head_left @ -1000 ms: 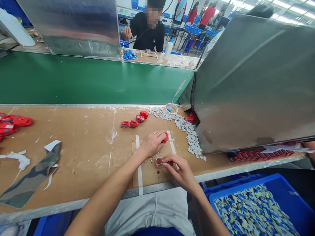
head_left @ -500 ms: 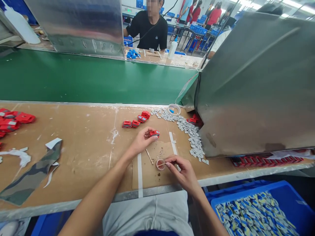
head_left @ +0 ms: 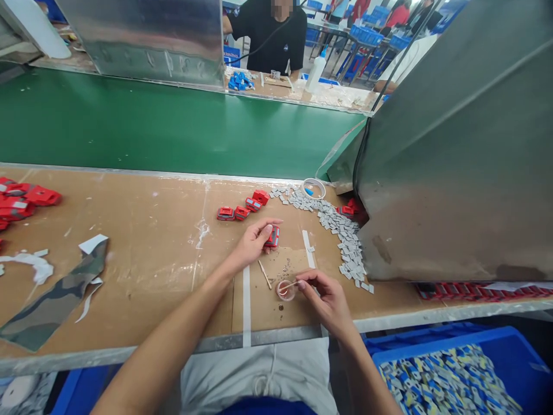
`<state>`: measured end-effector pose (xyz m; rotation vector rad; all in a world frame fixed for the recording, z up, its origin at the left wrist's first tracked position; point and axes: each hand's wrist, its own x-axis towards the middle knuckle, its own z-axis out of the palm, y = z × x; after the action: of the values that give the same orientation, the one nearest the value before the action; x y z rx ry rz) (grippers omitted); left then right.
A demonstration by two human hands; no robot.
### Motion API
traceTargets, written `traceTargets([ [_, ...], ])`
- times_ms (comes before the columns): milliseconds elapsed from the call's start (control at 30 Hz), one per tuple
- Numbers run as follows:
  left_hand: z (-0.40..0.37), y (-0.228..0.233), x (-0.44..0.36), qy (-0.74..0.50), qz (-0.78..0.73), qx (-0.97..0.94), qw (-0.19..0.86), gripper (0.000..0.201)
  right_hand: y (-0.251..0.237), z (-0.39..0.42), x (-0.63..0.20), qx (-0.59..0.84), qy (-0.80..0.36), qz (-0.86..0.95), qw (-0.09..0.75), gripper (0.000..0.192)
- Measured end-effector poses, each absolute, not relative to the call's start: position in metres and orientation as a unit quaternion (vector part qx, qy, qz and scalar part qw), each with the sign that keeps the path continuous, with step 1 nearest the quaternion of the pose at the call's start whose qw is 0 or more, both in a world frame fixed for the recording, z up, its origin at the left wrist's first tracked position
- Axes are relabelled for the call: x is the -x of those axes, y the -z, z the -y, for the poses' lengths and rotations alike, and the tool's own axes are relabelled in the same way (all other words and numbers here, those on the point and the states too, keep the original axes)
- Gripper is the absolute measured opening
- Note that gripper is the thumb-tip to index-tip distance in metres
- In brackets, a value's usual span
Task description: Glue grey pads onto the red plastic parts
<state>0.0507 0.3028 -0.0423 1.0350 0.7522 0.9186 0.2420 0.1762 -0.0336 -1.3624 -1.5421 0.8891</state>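
My left hand [head_left: 254,242] is closed on a small red and grey toy car part [head_left: 273,236], held just above the cardboard-covered bench. In my right hand [head_left: 325,297] a thin wooden stick [head_left: 292,285] is pinched, its tip inside a small round clear cup [head_left: 285,291]. Between the hands, another short wooden stick [head_left: 265,274] lies on the cardboard beside dark spots. Several similar red car parts [head_left: 242,213] stand in a row beyond my left hand. Small grey flat pieces [head_left: 341,230] spread in a curved band to the right.
A roll of white tape [head_left: 314,189] lies at the back. Metal panels [head_left: 453,173] rise at right and back left. More red parts [head_left: 30,199] are piled at far left, near a camouflage strip [head_left: 64,305]. A blue bin [head_left: 514,357] sits lower right. A person [head_left: 268,40] sits opposite.
My left hand has turned the red car part to a more upright angle. The stick in my right hand stays dipped in the cup. The camera view has shifted slightly.
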Motion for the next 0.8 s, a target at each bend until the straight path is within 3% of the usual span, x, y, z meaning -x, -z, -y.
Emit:
traceTargets([
  [233,-0.302,0.041,-0.05,-0.425,-0.359,-0.472,0.684,0.047,0.041,-0.172,-0.249,0.579,-0.424,0.519,0.464,0.03],
  [433,-0.302,0.045,-0.047,-0.413,-0.354,-0.464,0.699,0.068,0.04,-0.175,-0.255,0.559,-0.481,0.483,0.473,0.032],
  [633,-0.301,0.052,-0.048,-0.359,-0.346,-0.516,0.696,0.062,-0.006,-0.211,-0.27,0.531,-0.464,0.551,0.446,0.029],
  [800,-0.298,0.046,-0.045,-0.369,-0.374,-0.603,0.601,0.038,-0.05,-0.256,-0.276,0.507,-0.425,0.625,0.414,0.03],
])
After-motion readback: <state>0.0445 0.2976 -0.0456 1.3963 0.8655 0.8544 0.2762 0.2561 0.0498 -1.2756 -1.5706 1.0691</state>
